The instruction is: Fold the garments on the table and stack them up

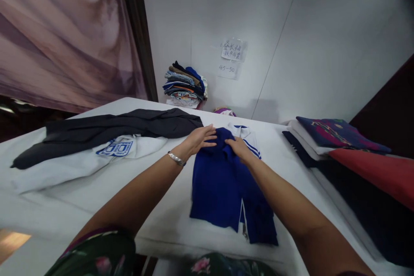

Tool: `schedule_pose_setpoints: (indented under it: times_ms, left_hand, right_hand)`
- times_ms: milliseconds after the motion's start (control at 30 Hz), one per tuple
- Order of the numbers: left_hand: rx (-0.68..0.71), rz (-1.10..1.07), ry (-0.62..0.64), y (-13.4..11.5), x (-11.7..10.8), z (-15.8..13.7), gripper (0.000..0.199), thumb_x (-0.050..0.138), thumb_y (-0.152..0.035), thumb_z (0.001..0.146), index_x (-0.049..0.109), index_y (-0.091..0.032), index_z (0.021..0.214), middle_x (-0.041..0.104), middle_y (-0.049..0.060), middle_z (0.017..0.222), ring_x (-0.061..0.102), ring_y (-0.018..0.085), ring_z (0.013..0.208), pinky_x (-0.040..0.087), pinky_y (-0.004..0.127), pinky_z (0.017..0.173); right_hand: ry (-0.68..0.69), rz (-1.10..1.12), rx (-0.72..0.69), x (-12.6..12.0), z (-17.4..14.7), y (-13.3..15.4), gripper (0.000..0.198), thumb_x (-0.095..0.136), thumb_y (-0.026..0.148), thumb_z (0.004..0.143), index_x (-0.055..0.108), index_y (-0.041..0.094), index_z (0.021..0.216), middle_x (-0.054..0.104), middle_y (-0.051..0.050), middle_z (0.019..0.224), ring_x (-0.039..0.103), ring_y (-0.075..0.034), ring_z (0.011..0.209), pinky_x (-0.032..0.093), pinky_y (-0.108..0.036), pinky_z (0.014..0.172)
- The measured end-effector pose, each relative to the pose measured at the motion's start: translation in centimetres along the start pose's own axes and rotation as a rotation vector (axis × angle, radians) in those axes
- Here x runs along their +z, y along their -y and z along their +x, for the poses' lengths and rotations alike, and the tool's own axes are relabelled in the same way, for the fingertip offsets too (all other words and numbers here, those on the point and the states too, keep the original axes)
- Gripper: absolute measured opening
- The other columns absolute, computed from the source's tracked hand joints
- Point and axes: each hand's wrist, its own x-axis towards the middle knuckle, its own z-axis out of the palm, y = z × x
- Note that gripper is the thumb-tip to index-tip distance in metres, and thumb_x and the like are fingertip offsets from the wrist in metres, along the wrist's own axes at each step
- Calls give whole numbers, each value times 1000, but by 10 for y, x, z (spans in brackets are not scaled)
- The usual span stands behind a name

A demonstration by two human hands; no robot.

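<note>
A blue jacket (216, 185) with a white upper part and blue stripes lies on the white table (168, 207) in front of me. Its zip edge shows near the lower hem. My left hand (201, 139) rests at the jacket's top left edge, fingers stretched out and apart, palm turned toward the cloth. At the right, my right hand (238, 146) pinches a fold of the blue fabric near the top. Behind that wrist, the white striped part (252, 143) spreads out on the table.
Black trousers or a similar dark garment (129, 125) and a white garment with a blue print (80, 166) lie to the left. Folded clothes are stacked at the back (184, 86) and along the right (343, 138). Handwritten paper notes (232, 49) hang on the wall.
</note>
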Motion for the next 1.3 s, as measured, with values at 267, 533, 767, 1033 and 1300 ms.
schedule_pose_setpoints:
  times_ms: [267,533,767,1033,1300]
  left_hand:
    - [-79,540,-229,85,-41,-15,49,68,-34,76,58,-14,119,63,18,125,63,28,105,51,33,76]
    - [-24,1084,-187,108,-43,-30,57,60,-43,81,50,-14,129,60,19,127,61,30,111,45,34,88]
    - [11,1233,-259,110,-42,-33,63,40,-62,87,53,-13,125,57,21,127,58,34,113,44,39,88]
    - [-74,1173,-174,103,-38,-37,27,52,-41,86,63,-17,94,72,12,95,66,28,93,44,32,72]
    - [116,1214,-220,88,-7,-34,24,52,-39,87,62,-22,100,71,8,103,64,24,97,43,31,76]
  right_hand:
    - [100,491,71,-21,38,66,16,53,36,83,61,23,86,66,-2,73,63,-21,74,56,-39,69]
    - [-12,543,-11,-48,67,94,17,49,34,83,59,21,79,62,-1,65,62,-18,68,55,-34,67]
    - [-88,522,-89,-71,75,88,8,54,28,76,53,22,70,58,2,59,57,-15,57,54,-30,63]
    - [-134,557,-147,-86,82,86,7,54,24,76,53,21,69,56,3,60,55,-13,58,53,-27,61]
    - [-209,490,-247,-125,85,93,7,56,25,76,54,22,70,58,3,63,56,-14,60,52,-27,60]
